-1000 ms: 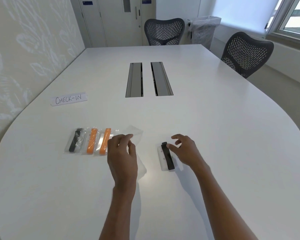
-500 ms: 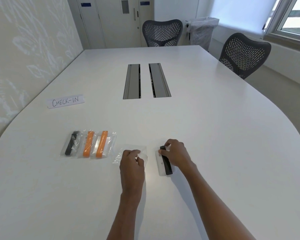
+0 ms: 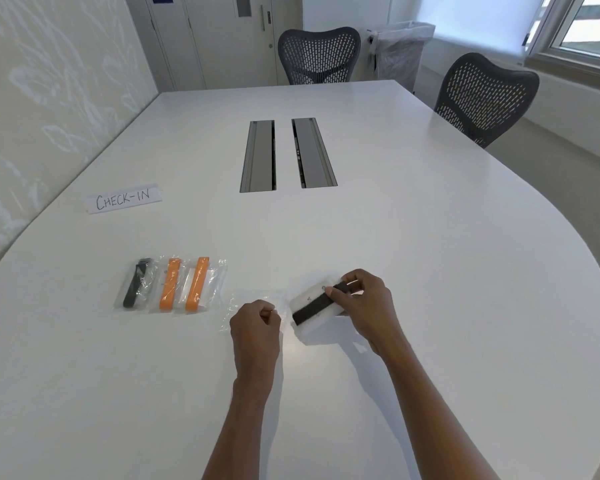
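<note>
One black band [image 3: 311, 305] beside clear bag [image 3: 253, 298]

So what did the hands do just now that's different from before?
The right hand took hold of the white card with the black band, which lay flat on the table, and lifted it, tilted toward the clear bag. The left hand, pinching that bag, drew it toward the card. The black packet, two orange packets and the CHECK-IN label stayed put.

My right hand [image 3: 364, 303] grips the black strap [image 3: 314, 304] on its white card [image 3: 312, 308] — my left hand [image 3: 257, 322] pinches the clear bag [image 3: 257, 299] just beside it, above the desk [image 3: 430, 271].
</note>
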### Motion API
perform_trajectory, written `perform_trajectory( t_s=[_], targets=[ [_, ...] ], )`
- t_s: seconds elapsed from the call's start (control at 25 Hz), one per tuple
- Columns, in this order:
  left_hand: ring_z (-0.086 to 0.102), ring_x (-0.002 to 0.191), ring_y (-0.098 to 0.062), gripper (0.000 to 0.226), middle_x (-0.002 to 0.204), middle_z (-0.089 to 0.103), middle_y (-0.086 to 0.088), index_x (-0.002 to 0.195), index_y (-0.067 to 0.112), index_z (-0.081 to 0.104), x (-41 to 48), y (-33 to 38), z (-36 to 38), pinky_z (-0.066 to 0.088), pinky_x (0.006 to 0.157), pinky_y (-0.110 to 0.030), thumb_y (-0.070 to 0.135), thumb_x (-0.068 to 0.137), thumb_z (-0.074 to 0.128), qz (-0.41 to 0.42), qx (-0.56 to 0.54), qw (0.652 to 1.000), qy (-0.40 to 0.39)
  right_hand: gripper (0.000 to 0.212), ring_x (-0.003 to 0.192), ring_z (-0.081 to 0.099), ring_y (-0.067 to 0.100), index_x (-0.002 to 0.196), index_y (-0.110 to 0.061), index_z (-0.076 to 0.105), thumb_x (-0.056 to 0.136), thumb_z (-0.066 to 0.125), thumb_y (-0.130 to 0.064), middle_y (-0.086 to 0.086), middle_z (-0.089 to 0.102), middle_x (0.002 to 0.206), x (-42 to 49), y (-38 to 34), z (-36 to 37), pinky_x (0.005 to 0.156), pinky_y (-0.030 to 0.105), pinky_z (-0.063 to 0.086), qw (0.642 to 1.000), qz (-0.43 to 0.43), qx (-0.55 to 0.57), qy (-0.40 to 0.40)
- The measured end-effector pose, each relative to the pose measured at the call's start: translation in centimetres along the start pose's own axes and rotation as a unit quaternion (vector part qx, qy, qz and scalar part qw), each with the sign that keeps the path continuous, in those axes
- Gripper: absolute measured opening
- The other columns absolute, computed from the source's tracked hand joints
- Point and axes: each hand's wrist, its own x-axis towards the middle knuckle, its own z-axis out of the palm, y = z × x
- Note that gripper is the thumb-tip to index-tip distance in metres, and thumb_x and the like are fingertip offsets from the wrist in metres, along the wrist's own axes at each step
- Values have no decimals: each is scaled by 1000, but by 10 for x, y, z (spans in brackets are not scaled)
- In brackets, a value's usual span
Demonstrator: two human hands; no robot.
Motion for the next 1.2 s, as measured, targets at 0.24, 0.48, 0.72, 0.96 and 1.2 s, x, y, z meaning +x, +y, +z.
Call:
perform_trajectory(
  t_s=[0.24, 0.48, 0.72, 0.96, 1.2],
  targets=[
    [67, 64, -8, 20, 64, 67, 13, 71, 13, 73, -3, 7, 1, 50, 59, -18, 1, 87, 73, -4, -5, 1000, 15, 33, 59, 49, 27, 80, -5, 52, 88, 77, -25, 15, 64, 79, -22, 6, 28, 57, 32, 39, 996, -31, 28, 75],
    [67, 68, -5, 12, 71, 67, 13, 85, 11, 77, -10, 18, 0, 46, 62, -11, 5, 93, 73, 15, -35, 999, 31, 36, 53, 37, 9, 75, -8, 45, 90, 75, -21, 1, 48, 65, -44, 9, 56, 49, 20, 34, 998, -33, -13, 57],
    [69, 79, -10, 10, 86, 74, 4, 94, 13, 78, -8, 12, -4, 48, 70, -8, 6, 96, 71, 63, -48, 995, 56, 39, 45, 62, 9, 89, 2, 55, 92, 78, -30, 17, 73, 72, -50, 1, 50, 44, 18, 45, 998, 16, -23, -57],
    [66, 88, 2, 17, 97, 74, 4, 109, 10, 80, -11, 12, -5, 46, 81, -2, 3, 95, 73, 148, -34, 988, 1, 49, 52, 71, 21, 85, 6, 53, 89, 82, -34, 16, 68, 67, -46, -2, 44, 46, 17, 42, 999, 19, 32, 29],
    [68, 83, -5, 16, 88, 73, 4, 104, 12, 81, -10, 19, -4, 52, 73, -14, 2, 94, 73, 173, -40, 984, -27, 29, 71, 78, 17, 91, 3, 63, 95, 78, -21, 12, 74, 81, -45, 5, 46, 68, 33, 61, 995, 27, 92, -3]
  ],
)
